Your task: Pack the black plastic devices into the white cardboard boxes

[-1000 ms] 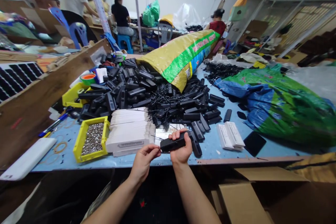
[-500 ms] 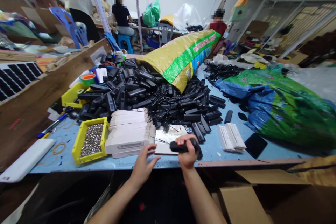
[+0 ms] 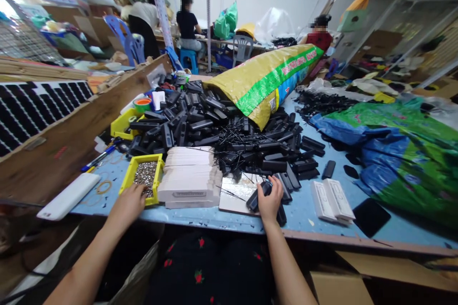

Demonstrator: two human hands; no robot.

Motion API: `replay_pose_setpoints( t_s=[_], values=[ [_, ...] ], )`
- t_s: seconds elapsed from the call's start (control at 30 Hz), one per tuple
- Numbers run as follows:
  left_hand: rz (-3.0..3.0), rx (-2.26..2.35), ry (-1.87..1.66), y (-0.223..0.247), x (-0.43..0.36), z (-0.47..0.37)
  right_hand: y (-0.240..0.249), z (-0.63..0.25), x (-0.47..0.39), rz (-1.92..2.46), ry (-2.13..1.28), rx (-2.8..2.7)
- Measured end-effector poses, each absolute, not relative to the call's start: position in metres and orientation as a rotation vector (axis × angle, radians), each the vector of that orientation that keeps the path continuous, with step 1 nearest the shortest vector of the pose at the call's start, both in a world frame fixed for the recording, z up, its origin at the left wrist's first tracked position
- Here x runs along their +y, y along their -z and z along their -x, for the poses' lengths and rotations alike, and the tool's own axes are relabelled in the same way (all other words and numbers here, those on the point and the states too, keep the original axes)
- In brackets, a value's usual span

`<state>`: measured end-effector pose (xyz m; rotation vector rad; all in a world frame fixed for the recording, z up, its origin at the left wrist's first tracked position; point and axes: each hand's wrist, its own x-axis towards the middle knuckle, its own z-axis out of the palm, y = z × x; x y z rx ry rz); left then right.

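Observation:
My left hand point(image 3: 129, 202) reaches over the near rim of a yellow bin point(image 3: 160, 178) filled with small shiny metal pieces point(image 3: 146, 171). Its fingertips dip among the pieces, so what they pinch, if anything, is hidden. My right hand point(image 3: 271, 200) grips a dark, elongated plastic case point(image 3: 255, 198), tilted over a white board point(image 3: 232, 200) near the table's front edge. Thin black rods point(image 3: 231, 191) lie across that board. Between my hands stands a stack of flat white cartons point(image 3: 191, 183).
Behind the board spreads a heap of similar black cases point(image 3: 200, 124), with a yellow woven sack point(image 3: 250, 71) above it. Two white boxes point(image 3: 331, 200) and a green-blue bag point(image 3: 400, 152) are at right. A wooden board point(image 3: 71, 138) borders the left. Several people sit or stand farther back.
My left hand has moved left from beside the white board to the yellow bin. My right hand has turned, still holding the black case over the board. The view has shifted left.

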<state>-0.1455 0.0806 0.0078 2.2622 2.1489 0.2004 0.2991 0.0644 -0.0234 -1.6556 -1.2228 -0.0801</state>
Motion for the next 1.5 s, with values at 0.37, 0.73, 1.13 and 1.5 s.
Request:
replay_pose_setpoints(
  t_s=[0.37,0.73,1.13,1.5],
  values=[
    [-2.656,1.582,-0.584,-0.018,0.063,0.051,0.026,-0.181,0.049,1.268,0.002,-2.087],
    [-2.642,1.640,-0.247,-0.016,0.058,0.030,0.027,-0.200,0.021,1.232,-0.224,-1.835],
    [-2.671,1.582,-0.132,-0.031,0.059,0.020,0.020,-0.234,0.013,1.287,-0.329,-1.561],
    [-1.768,0.954,-0.362,-0.075,0.035,-0.005,-0.034,-0.206,0.009,1.158,-0.224,-1.679]
  ],
)
